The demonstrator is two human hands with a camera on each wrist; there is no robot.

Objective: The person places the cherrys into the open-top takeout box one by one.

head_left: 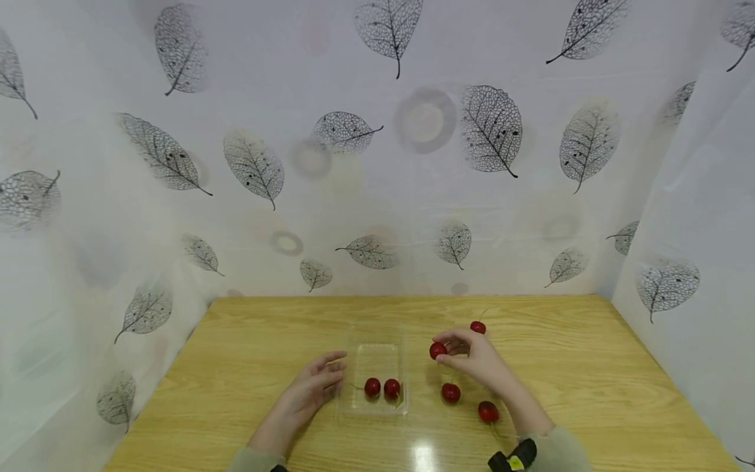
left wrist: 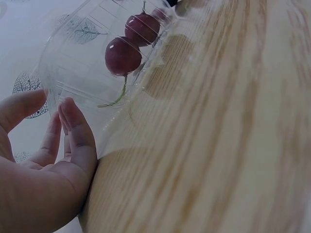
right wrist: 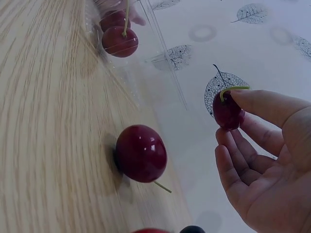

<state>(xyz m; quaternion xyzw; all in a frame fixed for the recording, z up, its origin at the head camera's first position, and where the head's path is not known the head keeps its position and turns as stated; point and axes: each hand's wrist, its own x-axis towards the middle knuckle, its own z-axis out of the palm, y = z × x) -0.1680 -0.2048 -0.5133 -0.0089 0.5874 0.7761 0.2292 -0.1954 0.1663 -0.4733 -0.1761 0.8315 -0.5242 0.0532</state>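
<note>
A clear plastic box [head_left: 377,412] sits on the table, with two red cherries [head_left: 382,389] inside near its front wall. My left hand [head_left: 311,389] is at the box's left side, its relaxed fingertips [left wrist: 71,112] right at the clear wall. To the right of the box, my right hand [head_left: 474,359] pinches a cherry [right wrist: 227,110] between thumb and fingers, held above the table. That cherry's green stem bends over by the thumb in the right wrist view. Below this hand, a loose cherry [head_left: 451,393] lies on the wood.
Another cherry [head_left: 488,412] lies nearer the front by the right forearm, and one more [head_left: 478,326] sits behind the right hand. The wooden table [head_left: 236,354] meets a leaf-printed white sheet [head_left: 413,183] at the back and sides.
</note>
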